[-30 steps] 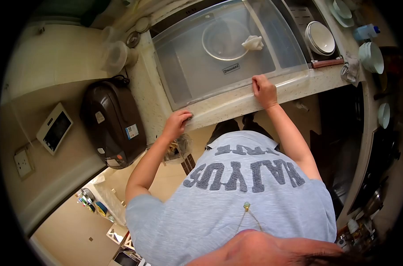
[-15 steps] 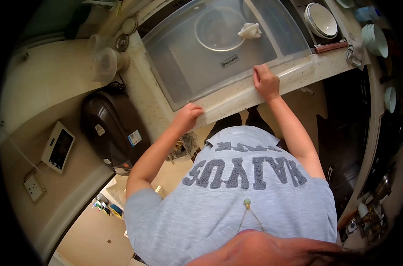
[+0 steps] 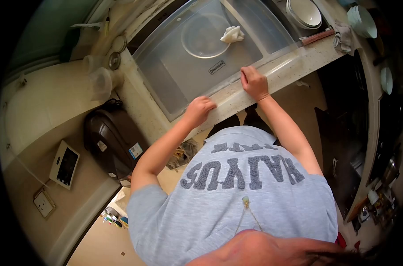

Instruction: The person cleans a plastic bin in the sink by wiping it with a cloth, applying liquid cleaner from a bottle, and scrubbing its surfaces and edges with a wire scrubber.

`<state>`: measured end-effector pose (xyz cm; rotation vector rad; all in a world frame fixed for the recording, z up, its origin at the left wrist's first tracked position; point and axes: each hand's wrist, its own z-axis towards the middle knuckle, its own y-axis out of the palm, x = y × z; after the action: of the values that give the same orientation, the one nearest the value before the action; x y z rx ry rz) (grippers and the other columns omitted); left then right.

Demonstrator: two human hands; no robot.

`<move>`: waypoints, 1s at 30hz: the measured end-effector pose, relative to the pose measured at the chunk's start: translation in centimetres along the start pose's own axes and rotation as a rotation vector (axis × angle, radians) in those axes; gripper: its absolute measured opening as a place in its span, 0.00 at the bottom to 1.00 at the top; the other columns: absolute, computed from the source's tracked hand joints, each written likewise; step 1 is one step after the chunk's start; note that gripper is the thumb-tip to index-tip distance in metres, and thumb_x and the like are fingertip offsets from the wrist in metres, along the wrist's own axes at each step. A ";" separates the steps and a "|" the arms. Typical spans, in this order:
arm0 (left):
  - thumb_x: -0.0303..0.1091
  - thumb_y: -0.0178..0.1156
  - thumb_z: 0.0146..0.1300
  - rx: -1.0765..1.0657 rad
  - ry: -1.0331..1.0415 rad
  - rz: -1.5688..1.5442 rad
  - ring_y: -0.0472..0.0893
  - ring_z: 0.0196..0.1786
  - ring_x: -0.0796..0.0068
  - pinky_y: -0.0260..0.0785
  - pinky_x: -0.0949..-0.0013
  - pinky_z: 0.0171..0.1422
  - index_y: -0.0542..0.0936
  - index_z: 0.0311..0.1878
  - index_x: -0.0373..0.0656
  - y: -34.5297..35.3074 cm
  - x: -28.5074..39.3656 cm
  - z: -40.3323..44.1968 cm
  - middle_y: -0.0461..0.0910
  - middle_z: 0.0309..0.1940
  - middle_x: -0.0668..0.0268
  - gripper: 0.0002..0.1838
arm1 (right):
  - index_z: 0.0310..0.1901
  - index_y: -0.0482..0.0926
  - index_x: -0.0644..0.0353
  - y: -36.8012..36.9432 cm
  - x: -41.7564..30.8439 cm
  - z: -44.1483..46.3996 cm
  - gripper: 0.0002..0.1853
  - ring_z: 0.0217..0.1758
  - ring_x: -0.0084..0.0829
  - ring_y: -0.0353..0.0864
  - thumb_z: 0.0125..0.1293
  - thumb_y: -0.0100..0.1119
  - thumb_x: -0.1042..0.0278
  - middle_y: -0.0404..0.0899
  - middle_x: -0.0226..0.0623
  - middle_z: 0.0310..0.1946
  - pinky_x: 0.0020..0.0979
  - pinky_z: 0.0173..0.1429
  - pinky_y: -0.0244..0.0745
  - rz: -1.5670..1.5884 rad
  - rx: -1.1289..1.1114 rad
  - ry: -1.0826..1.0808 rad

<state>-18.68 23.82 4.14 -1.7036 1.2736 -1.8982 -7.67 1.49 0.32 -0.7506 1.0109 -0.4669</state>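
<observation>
A large translucent plastic sheet or lid (image 3: 186, 84) with a small dark label lies over the sink area. A crumpled white cloth (image 3: 232, 34) rests on it, beside a round ring shape. My left hand (image 3: 200, 111) is at the near edge of the plastic with its fingers curled together. Further right along that edge, my right hand (image 3: 254, 83) is closed, thumb against fingers. What either hand pinches, if anything, is hidden or too small to make out.
White bowls (image 3: 304, 13) stand behind on the right, with a grey cloth (image 3: 343, 37) hanging near the counter edge (image 3: 237, 99). Pale bowls (image 3: 362, 22) sit farther right. A brown appliance (image 3: 110, 137) and plastic containers (image 3: 101, 82) are on the left.
My left hand has slid to the right along the plastic's near edge, closer to the right hand. My right hand stays at about the same spot on the edge. The view has turned slightly.
</observation>
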 end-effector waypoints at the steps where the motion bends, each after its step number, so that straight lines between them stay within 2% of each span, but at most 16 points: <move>1: 0.21 0.58 0.47 -0.038 0.021 -0.029 0.78 0.41 0.63 0.69 0.62 0.46 0.79 0.30 0.44 0.2 0.5 2.6 0.80 0.31 0.65 0.07 | 0.36 0.74 0.52 0.0 0.0 0.1 0.06 0.26 0.41 0.77 0.57 0.57 0.69 0.74 0.35 0.29 0.37 0.28 0.74 0.005 -0.006 0.006; 5: 0.22 0.59 0.48 -0.008 0.141 -0.014 0.77 0.43 0.64 0.68 0.61 0.50 0.80 0.32 0.44 1.0 2.5 10.7 0.80 0.33 0.65 0.07 | 0.37 0.74 0.54 0.0 0.6 0.1 0.06 0.28 0.43 0.78 0.58 0.56 0.70 0.74 0.36 0.30 0.38 0.31 0.74 0.067 0.002 0.026; 7: 0.22 0.59 0.49 -0.011 0.176 0.008 0.76 0.45 0.63 0.68 0.62 0.51 0.80 0.34 0.44 0.9 3.0 12.0 0.81 0.33 0.65 0.08 | 0.38 0.73 0.56 -1.4 1.5 0.7 0.06 0.31 0.43 0.78 0.58 0.56 0.72 0.75 0.37 0.31 0.37 0.34 0.74 0.133 -0.033 0.032; 9: 0.24 0.60 0.49 -0.018 0.175 0.045 0.75 0.50 0.61 0.66 0.63 0.55 0.79 0.40 0.44 -0.4 2.4 10.0 0.80 0.37 0.64 0.12 | 0.39 0.74 0.56 -3.2 2.5 1.7 0.07 0.34 0.41 0.78 0.57 0.57 0.74 0.75 0.38 0.32 0.35 0.37 0.75 0.164 0.089 -0.003; 10: 0.24 0.60 0.50 -0.033 0.123 -0.039 0.74 0.52 0.60 0.67 0.62 0.56 0.78 0.43 0.44 -0.9 1.8 8.9 0.79 0.40 0.63 0.15 | 0.40 0.74 0.57 -4.4 3.5 2.6 0.08 0.39 0.39 0.77 0.57 0.56 0.76 0.76 0.39 0.34 0.34 0.44 0.74 0.059 0.203 0.010; 11: 0.24 0.60 0.50 -0.056 0.068 -0.124 0.73 0.53 0.59 0.67 0.62 0.56 0.77 0.46 0.44 -1.3 1.3 7.5 0.78 0.43 0.62 0.17 | 0.41 0.73 0.57 -4.8 5.7 2.8 0.09 0.47 0.39 0.74 0.58 0.56 0.73 0.76 0.38 0.40 0.36 0.52 0.70 -0.065 0.239 0.045; 13: 0.24 0.60 0.51 -0.074 -0.034 -0.045 0.73 0.54 0.59 0.68 0.62 0.57 0.76 0.49 0.44 -2.4 0.9 5.0 0.76 0.47 0.60 0.19 | 0.49 0.72 0.54 -5.6 8.1 3.5 0.16 0.61 0.41 0.62 0.58 0.58 0.64 0.67 0.39 0.56 0.40 0.64 0.58 -0.240 0.272 0.235; 17: 0.23 0.59 0.52 -0.168 0.052 -0.036 0.74 0.52 0.59 0.69 0.61 0.55 0.77 0.48 0.42 -0.9 0.0 2.8 0.76 0.47 0.60 0.17 | 0.49 0.74 0.51 -4.8 9.9 3.1 0.15 0.65 0.41 0.59 0.60 0.53 0.63 0.64 0.36 0.62 0.41 0.66 0.54 -0.351 0.275 0.207; 18: 0.23 0.58 0.52 -0.127 0.063 -0.031 0.75 0.51 0.59 0.69 0.61 0.54 0.78 0.47 0.42 -0.1 0.2 3.6 0.76 0.46 0.60 0.16 | 0.49 0.75 0.51 -4.6 9.8 3.0 0.14 0.65 0.41 0.59 0.60 0.52 0.63 0.63 0.35 0.63 0.42 0.67 0.53 -0.361 0.287 0.195; 23: 0.22 0.58 0.50 -0.018 0.230 -0.009 0.75 0.42 0.58 0.70 0.62 0.47 0.80 0.40 0.40 3.0 3.8 15.2 0.76 0.39 0.59 0.12 | 0.47 0.76 0.50 -4.8 9.7 3.1 0.14 0.65 0.41 0.59 0.60 0.50 0.64 0.64 0.33 0.63 0.42 0.67 0.53 -0.348 0.294 0.216; 26: 0.21 0.58 0.46 -0.077 0.283 0.042 0.74 0.40 0.59 0.70 0.62 0.45 0.80 0.37 0.39 3.0 3.7 16.7 0.75 0.36 0.59 0.12 | 0.47 0.76 0.50 -4.9 9.7 3.3 0.14 0.65 0.41 0.59 0.59 0.50 0.64 0.64 0.33 0.63 0.42 0.67 0.53 -0.366 0.285 0.215; 30: 0.20 0.58 0.44 -0.196 0.306 0.092 0.74 0.39 0.61 0.70 0.63 0.44 0.81 0.36 0.39 0.6 1.6 10.7 0.75 0.35 0.60 0.13 | 0.45 0.76 0.50 -4.9 9.6 3.4 0.14 0.65 0.41 0.59 0.57 0.51 0.66 0.64 0.33 0.63 0.42 0.66 0.53 -0.364 0.278 0.227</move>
<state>-9.62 17.98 3.77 -1.4470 1.6697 -2.0971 -0.23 -6.98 -0.54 -0.6398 0.9942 -1.0055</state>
